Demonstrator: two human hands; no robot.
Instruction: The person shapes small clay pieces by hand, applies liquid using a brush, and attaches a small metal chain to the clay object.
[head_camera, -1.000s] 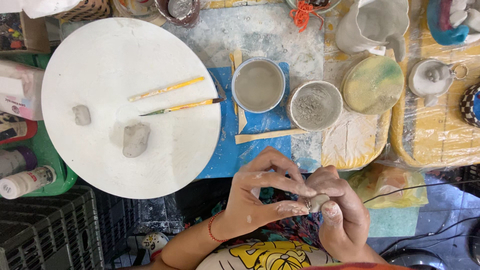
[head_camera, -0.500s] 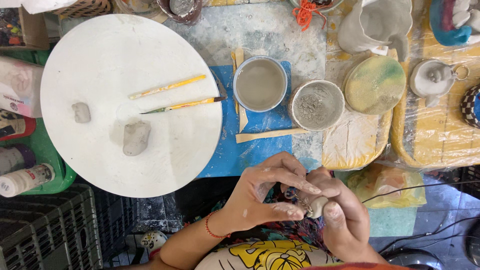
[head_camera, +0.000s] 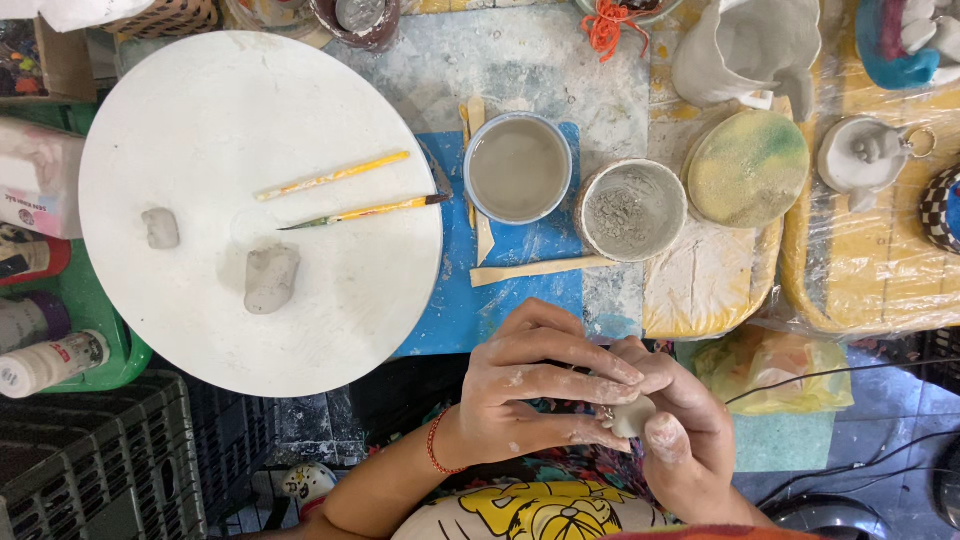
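From the camera on my head, looking down, my left hand (head_camera: 535, 385) and my right hand (head_camera: 680, 435) meet just below the table edge, over my lap, with a small lump of pale clay (head_camera: 632, 415) pinched between them. My left fingers (head_camera: 590, 375) lie long and close together across the lump's top, and my right thumb (head_camera: 668, 440) presses its side, so both hands are closed on it. A red string bracelet (head_camera: 433, 442) circles my left wrist. Up on the table, the round white board (head_camera: 260, 130) carries two more grey clay pieces (head_camera: 270, 278), one larger and one smaller, and two yellow-handled brushes (head_camera: 335, 175). Just right of the board stand a cup of cloudy water (head_camera: 517, 167) and a bowl of grey slip (head_camera: 630, 210), with a round yellow sponge (head_camera: 747, 167) beside them.
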